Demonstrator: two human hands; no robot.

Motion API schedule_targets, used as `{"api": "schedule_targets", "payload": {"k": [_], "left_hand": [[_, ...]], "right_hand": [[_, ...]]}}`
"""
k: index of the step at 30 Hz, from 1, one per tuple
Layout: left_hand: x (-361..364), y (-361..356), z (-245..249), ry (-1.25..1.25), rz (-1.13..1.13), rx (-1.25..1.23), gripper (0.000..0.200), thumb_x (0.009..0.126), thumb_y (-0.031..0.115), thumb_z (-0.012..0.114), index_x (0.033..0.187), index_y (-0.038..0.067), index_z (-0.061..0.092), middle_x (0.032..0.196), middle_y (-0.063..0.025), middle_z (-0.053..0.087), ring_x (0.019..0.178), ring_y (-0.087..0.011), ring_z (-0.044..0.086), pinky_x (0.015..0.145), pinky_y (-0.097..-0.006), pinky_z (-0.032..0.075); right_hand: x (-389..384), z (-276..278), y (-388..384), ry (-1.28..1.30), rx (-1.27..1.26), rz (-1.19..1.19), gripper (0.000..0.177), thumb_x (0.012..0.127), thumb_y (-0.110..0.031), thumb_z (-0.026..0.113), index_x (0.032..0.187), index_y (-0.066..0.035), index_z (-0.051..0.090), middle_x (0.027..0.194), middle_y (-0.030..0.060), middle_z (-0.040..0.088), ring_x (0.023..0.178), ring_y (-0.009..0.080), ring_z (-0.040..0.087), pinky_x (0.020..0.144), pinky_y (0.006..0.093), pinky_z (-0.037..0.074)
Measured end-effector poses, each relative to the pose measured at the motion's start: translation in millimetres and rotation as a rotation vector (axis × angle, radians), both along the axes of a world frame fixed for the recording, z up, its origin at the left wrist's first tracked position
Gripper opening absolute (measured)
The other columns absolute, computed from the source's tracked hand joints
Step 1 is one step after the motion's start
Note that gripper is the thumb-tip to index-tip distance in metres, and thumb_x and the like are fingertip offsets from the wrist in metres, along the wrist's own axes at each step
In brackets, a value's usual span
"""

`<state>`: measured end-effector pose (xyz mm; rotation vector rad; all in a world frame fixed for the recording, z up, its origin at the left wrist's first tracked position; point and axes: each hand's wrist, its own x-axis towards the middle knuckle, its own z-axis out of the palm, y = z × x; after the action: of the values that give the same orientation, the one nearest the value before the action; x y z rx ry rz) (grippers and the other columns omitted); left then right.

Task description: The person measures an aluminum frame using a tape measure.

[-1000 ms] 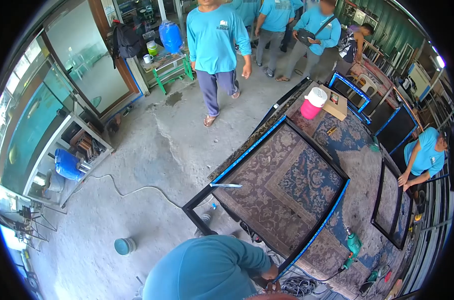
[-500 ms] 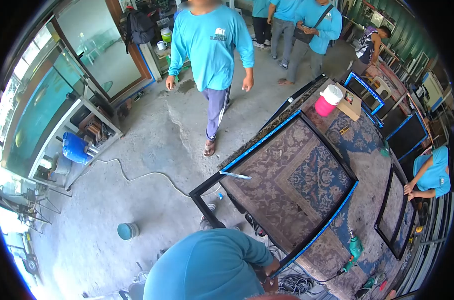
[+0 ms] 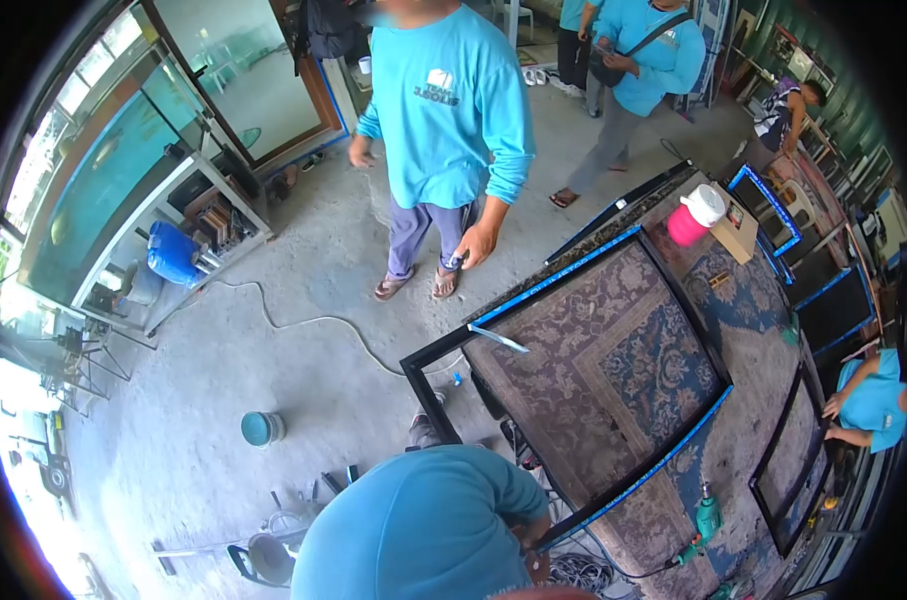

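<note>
Neither of my own hands shows in the head view. Close below me, a co-worker in a blue shirt (image 3: 404,520) bends beside a large black frame (image 3: 716,350) with blue tape along two edges. That person's hands are mostly hidden at the frame's lower corner. The frame lies on a carpet-covered table (image 3: 614,350), its left end jutting past the edge. A thin pale strip (image 3: 499,339) rests across it. A green drill (image 3: 709,512) lies on the table, its cord running towards coiled cable (image 3: 579,570).
A person (image 3: 444,130) stands beyond the table. At right, another worker (image 3: 872,400) holds a smaller black frame (image 3: 762,480). A pink-and-white jug (image 3: 689,232) and cardboard box (image 3: 739,235) sit at the table's far end. A bucket (image 3: 259,428) and a hose (image 3: 324,320) are on the floor.
The standing person has walked nearer to the table. My view has shifted, so most things sit lower and farther right. More items on the floor show at bottom left.
</note>
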<state>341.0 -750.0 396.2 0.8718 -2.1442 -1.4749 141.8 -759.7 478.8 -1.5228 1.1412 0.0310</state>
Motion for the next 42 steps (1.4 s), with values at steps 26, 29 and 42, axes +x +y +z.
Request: {"api": "schedule_targets", "payload": {"k": [26,29,42], "left_hand": [[84,84,60,0.181,0.359,0.612,0.049,0.096,0.045,0.053,0.096,-0.002,0.067,0.084,-0.0091,0.065,0.079,-0.0178,0.059,0.075,-0.0375,0.047],[124,111,96,-0.012,0.317,0.483,0.043,0.096,0.041,0.055,0.096,0.0,0.068,0.084,-0.0106,0.067,0.08,-0.0194,0.061,0.076,-0.0384,0.048],[187,223,138,0.14,0.597,0.7,0.035,0.094,0.031,0.058,0.094,-0.002,0.066,0.076,-0.0082,0.063,0.074,-0.0169,0.059,0.071,-0.0363,0.047]], "right_hand": [[66,50,-29,-0.493,0.713,-0.563,0.024,0.098,-0.029,0.057,0.097,-0.006,0.058,0.077,0.0011,0.057,0.058,0.0061,0.051,0.053,0.0185,0.045],[38,50,-71,-0.694,0.864,-0.524,0.026,0.098,-0.031,0.057,0.099,-0.005,0.06,0.071,0.0011,0.056,0.053,0.006,0.05,0.048,0.0174,0.045],[140,95,27,-0.443,0.315,-0.568,0.043,0.1,-0.045,0.048,0.119,-0.008,0.057,0.097,0.0052,0.065,0.078,0.0136,0.059,0.063,0.0282,0.049]]}}
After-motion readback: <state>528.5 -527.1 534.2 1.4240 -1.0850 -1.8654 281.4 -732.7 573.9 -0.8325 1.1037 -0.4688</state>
